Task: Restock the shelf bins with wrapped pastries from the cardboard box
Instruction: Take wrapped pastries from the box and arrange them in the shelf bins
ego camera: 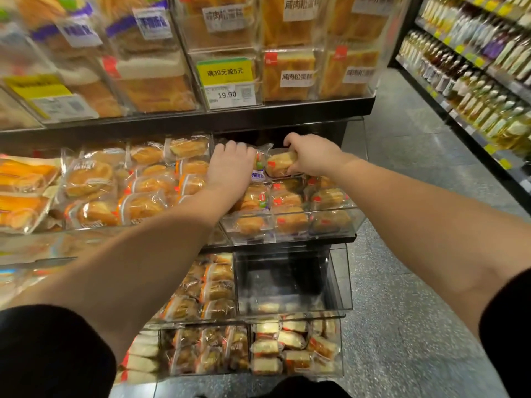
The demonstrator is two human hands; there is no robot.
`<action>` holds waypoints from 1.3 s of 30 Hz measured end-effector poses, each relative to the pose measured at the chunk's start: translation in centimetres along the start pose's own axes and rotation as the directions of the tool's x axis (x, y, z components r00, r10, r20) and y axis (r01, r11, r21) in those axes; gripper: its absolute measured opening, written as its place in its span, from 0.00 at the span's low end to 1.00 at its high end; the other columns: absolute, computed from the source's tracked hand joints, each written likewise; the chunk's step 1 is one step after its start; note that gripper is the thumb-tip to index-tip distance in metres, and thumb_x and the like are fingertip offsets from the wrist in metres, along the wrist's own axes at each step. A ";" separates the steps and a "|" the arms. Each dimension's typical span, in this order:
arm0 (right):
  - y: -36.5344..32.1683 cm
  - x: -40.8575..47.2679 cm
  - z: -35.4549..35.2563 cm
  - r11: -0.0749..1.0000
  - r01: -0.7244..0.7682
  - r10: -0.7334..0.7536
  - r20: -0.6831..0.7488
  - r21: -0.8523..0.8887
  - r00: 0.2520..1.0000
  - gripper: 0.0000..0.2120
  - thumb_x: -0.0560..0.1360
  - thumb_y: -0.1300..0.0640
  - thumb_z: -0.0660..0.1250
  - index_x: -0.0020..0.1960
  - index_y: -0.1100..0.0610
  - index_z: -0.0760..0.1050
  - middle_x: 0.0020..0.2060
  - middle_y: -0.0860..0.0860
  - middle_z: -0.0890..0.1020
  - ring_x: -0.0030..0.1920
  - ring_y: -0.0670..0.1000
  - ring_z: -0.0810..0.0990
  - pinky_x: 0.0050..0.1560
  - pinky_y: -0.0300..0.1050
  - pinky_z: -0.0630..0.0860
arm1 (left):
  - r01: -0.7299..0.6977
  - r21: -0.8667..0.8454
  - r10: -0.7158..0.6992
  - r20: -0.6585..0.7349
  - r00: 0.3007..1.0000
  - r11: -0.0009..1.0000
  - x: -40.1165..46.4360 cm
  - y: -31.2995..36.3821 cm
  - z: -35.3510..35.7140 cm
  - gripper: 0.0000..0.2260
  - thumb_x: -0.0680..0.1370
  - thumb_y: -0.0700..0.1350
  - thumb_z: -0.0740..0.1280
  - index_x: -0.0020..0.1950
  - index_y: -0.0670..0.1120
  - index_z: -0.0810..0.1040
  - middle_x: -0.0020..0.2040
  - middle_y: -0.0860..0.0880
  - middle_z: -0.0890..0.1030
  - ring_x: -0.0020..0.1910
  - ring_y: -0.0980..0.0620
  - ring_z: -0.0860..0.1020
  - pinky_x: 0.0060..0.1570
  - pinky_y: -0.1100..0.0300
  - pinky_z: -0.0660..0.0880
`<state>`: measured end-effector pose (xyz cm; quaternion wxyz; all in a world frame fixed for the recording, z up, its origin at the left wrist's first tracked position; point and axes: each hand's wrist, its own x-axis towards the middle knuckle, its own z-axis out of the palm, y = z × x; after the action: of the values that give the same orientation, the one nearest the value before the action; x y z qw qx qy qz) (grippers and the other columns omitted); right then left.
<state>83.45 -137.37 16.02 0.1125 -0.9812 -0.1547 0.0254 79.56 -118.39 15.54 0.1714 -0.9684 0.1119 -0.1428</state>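
Right hand (309, 156) grips a wrapped pastry (280, 165); left hand (230, 165) fingers hidden, grasp unclear.

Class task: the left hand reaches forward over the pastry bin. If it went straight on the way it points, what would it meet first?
Probably the dark back wall under the upper shelf, just beyond the left hand. The hand lies on wrapped pastries at the bin's rear; depth is unclear, so a pastry packet could come first.

"19.90" on white price tag (230, 94)
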 end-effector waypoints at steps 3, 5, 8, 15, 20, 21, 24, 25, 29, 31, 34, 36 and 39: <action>0.6 0.6 -0.2 0.999 0.017 -0.018 0.040 0.033 0.999 0.25 0.73 0.48 0.74 0.67 0.47 0.70 0.57 0.49 0.78 0.54 0.51 0.76 0.50 0.46 0.75 | -0.097 0.010 0.093 0.175 0.980 0.995 -0.3 0.8 0.0 0.13 0.80 0.39 0.60 0.63 0.45 0.74 0.57 0.45 0.80 0.57 0.43 0.78 0.53 0.51 0.72; 0.7 0.7 0.1 0.999 -0.021 0.020 0.016 0.045 1.000 0.26 0.74 0.46 0.72 0.70 0.47 0.70 0.61 0.51 0.75 0.63 0.55 0.72 0.59 0.51 0.73 | -0.072 -0.087 0.095 0.297 0.950 0.994 -0.7 1.5 0.4 0.13 0.80 0.37 0.59 0.62 0.46 0.75 0.55 0.45 0.80 0.53 0.43 0.80 0.45 0.51 0.73; 0.0 0.6 1.0 0.949 -0.240 0.261 -0.086 0.205 0.961 0.33 0.75 0.46 0.73 0.75 0.51 0.65 0.70 0.57 0.68 0.72 0.59 0.65 0.69 0.57 0.69 | 0.074 -0.237 0.036 0.430 0.902 0.969 -0.9 1.9 1.3 0.17 0.79 0.37 0.58 0.68 0.45 0.72 0.58 0.45 0.79 0.54 0.43 0.80 0.47 0.50 0.78; 0.0 0.5 2.8 0.545 -0.369 0.572 -0.012 0.753 0.820 0.34 0.75 0.50 0.73 0.74 0.58 0.61 0.67 0.57 0.75 0.67 0.59 0.75 0.63 0.53 0.74 | 0.161 -0.330 0.024 0.491 0.871 0.930 -0.6 2.8 1.5 0.24 0.78 0.37 0.59 0.75 0.41 0.61 0.62 0.41 0.77 0.58 0.41 0.77 0.55 0.49 0.76; -0.2 0.9 3.2 0.621 -0.374 0.517 -0.001 0.689 0.856 0.28 0.77 0.47 0.70 0.72 0.57 0.68 0.64 0.54 0.78 0.65 0.56 0.77 0.62 0.50 0.74 | 0.276 -0.365 -0.107 0.421 0.901 0.889 0.2 2.4 1.2 0.17 0.81 0.44 0.58 0.69 0.43 0.70 0.65 0.42 0.74 0.62 0.41 0.74 0.57 0.49 0.73; -0.3 1.1 3.2 0.628 -0.372 0.508 0.001 0.683 0.861 0.28 0.78 0.47 0.69 0.73 0.57 0.68 0.64 0.54 0.78 0.66 0.56 0.76 0.62 0.50 0.74 | 0.284 -0.356 -0.118 0.423 0.898 0.890 0.2 2.4 1.3 0.18 0.81 0.44 0.58 0.71 0.43 0.69 0.67 0.42 0.72 0.64 0.41 0.73 0.61 0.48 0.73; -0.7 1.6 3.5 0.642 -0.378 0.490 0.022 0.668 0.871 0.27 0.79 0.48 0.68 0.74 0.57 0.67 0.65 0.55 0.78 0.65 0.57 0.77 0.62 0.51 0.76 | 0.357 -0.328 -0.182 0.462 0.868 0.874 0.0 2.6 1.6 0.20 0.81 0.44 0.59 0.73 0.42 0.66 0.70 0.41 0.69 0.67 0.41 0.70 0.65 0.48 0.70; -0.7 1.8 3.6 0.651 -0.385 0.489 0.026 0.654 0.872 0.27 0.79 0.48 0.68 0.74 0.57 0.67 0.65 0.56 0.78 0.65 0.57 0.77 0.62 0.52 0.77 | 0.403 -0.340 -0.208 0.487 0.848 0.850 0.1 2.8 1.7 0.21 0.81 0.44 0.59 0.74 0.42 0.64 0.71 0.41 0.67 0.68 0.41 0.69 0.65 0.47 0.70; -0.5 1.9 3.7 0.711 -0.420 0.566 -0.105 0.564 0.818 0.27 0.76 0.47 0.71 0.69 0.58 0.71 0.65 0.55 0.74 0.65 0.57 0.75 0.62 0.53 0.74 | 0.546 -0.403 -0.228 0.611 0.758 0.735 1.1 3.4 1.8 0.26 0.81 0.45 0.61 0.76 0.41 0.57 0.75 0.40 0.60 0.72 0.39 0.65 0.68 0.45 0.68; -0.6 1.8 3.6 0.784 -0.398 0.542 -0.211 0.476 0.814 0.23 0.76 0.48 0.71 0.66 0.58 0.73 0.62 0.55 0.74 0.63 0.56 0.75 0.60 0.52 0.75 | 0.573 -0.412 -0.206 0.655 0.727 0.709 1.6 3.3 1.6 0.28 0.81 0.46 0.61 0.78 0.41 0.54 0.76 0.40 0.57 0.73 0.38 0.63 0.70 0.44 0.66; -0.8 1.6 4.0 0.891 -0.240 0.351 -0.249 0.386 0.902 0.14 0.80 0.53 0.66 0.64 0.55 0.75 0.59 0.53 0.77 0.58 0.53 0.78 0.57 0.47 0.77 | 0.596 -0.432 -0.202 0.670 0.715 0.676 2.1 2.8 1.0 0.26 0.81 0.44 0.60 0.77 0.40 0.56 0.76 0.40 0.58 0.74 0.38 0.63 0.70 0.45 0.66; -0.6 1.2 4.3 0.916 -0.179 0.271 -0.225 0.359 0.936 0.15 0.81 0.55 0.64 0.67 0.54 0.74 0.62 0.52 0.76 0.58 0.52 0.79 0.58 0.45 0.76 | 0.588 -0.426 -0.178 0.686 0.705 0.688 2.2 2.5 0.6 0.23 0.81 0.42 0.57 0.76 0.41 0.60 0.75 0.39 0.61 0.72 0.38 0.65 0.67 0.46 0.67; -0.2 0.1 4.3 0.945 -0.115 0.172 -0.165 0.306 0.971 0.20 0.81 0.57 0.64 0.73 0.52 0.70 0.70 0.50 0.72 0.65 0.52 0.76 0.63 0.46 0.74 | 0.580 -0.463 -0.141 0.688 0.712 0.670 1.8 2.1 -0.2 0.22 0.80 0.42 0.57 0.74 0.40 0.64 0.67 0.39 0.73 0.62 0.38 0.74 0.59 0.49 0.75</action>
<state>83.10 -136.28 11.88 0.2693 -0.9601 -0.0658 -0.0373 80.82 -120.87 15.35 -0.1844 -0.9585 -0.1123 0.1862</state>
